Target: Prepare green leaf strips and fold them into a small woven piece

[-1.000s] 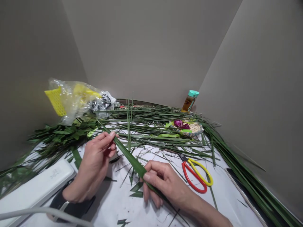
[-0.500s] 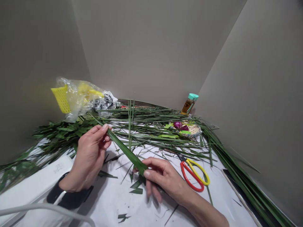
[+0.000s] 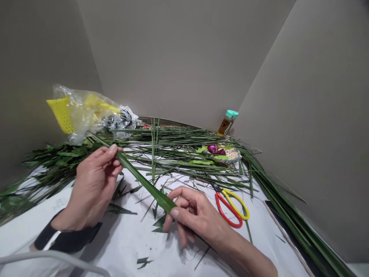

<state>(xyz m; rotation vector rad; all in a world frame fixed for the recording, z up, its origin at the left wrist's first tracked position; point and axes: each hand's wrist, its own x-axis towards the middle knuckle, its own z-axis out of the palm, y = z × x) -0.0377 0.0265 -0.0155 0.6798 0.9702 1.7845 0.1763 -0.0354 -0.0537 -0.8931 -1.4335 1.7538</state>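
Note:
A long green leaf strip (image 3: 141,179) stretches slantwise between my two hands above the white tabletop. My left hand (image 3: 98,179) pinches it near its narrow upper part, thumb on top; the thin tip runs on past the fingers to the upper left. At the wider lower end, my right hand (image 3: 194,211) grips it between thumb and index finger, with the other fingers loosely curled below. Cut leaf scraps (image 3: 160,223) lie under the strip. Just right of my right hand rest scissors (image 3: 230,204) with one red and one yellow handle.
Long green leaves (image 3: 178,138) pile across the back and down the right side, partly over a dark flat device (image 3: 284,231). A small woven tray (image 3: 232,154), a teal-capped bottle (image 3: 227,123) and a plastic bag (image 3: 89,113) stand behind. A grey cable (image 3: 57,257) crosses lower left.
My left hand has slid a little to the left and up along the strip, so more of it spans between my hands. The whole view has shifted slightly.

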